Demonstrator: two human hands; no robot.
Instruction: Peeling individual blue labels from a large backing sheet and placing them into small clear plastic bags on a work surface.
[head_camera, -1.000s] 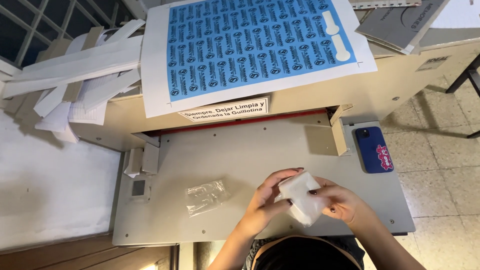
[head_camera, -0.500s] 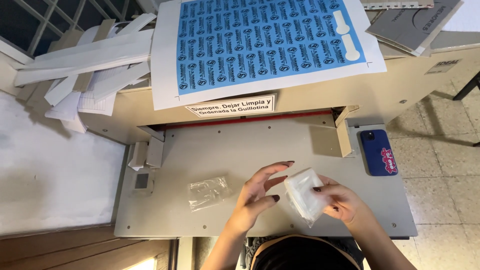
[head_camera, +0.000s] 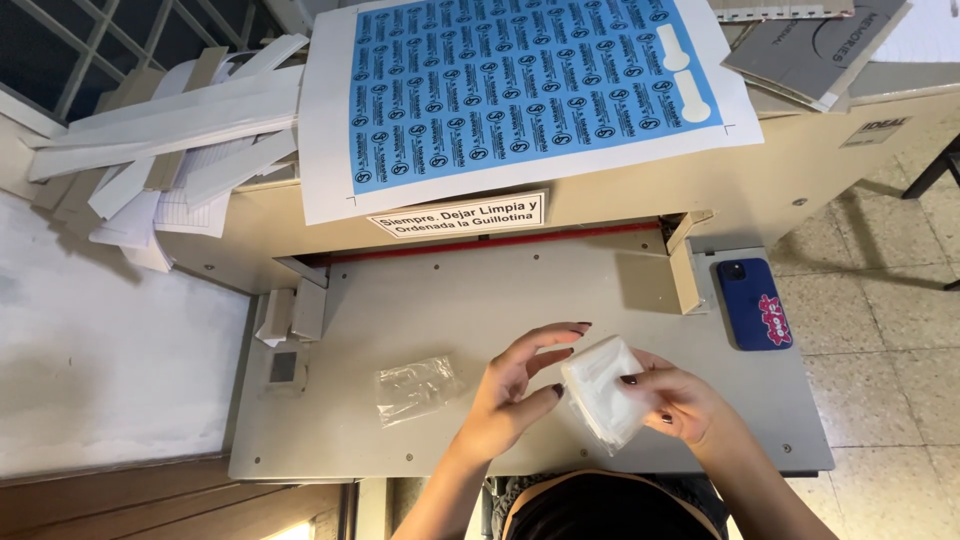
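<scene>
My right hand (head_camera: 685, 405) grips a small stack of white paper slips (head_camera: 603, 388) wrapped in clear plastic, held tilted just above the grey table of a paper guillotine (head_camera: 480, 300). My left hand (head_camera: 515, 390) hovers beside the stack with fingers spread, its fingertips close to the stack's left edge. An empty clear plastic bag (head_camera: 415, 385) lies flat on the table to the left of my left hand.
A blue phone (head_camera: 753, 303) lies at the table's right side beside a beige side guide (head_camera: 685, 270). A large blue printed sheet (head_camera: 520, 85) rests on top of the machine. White paper strips (head_camera: 170, 130) pile at the left. Tiled floor lies to the right.
My left hand has let go of the white stack and opened beside it. The right hand keeps holding the stack, now tilted more.
</scene>
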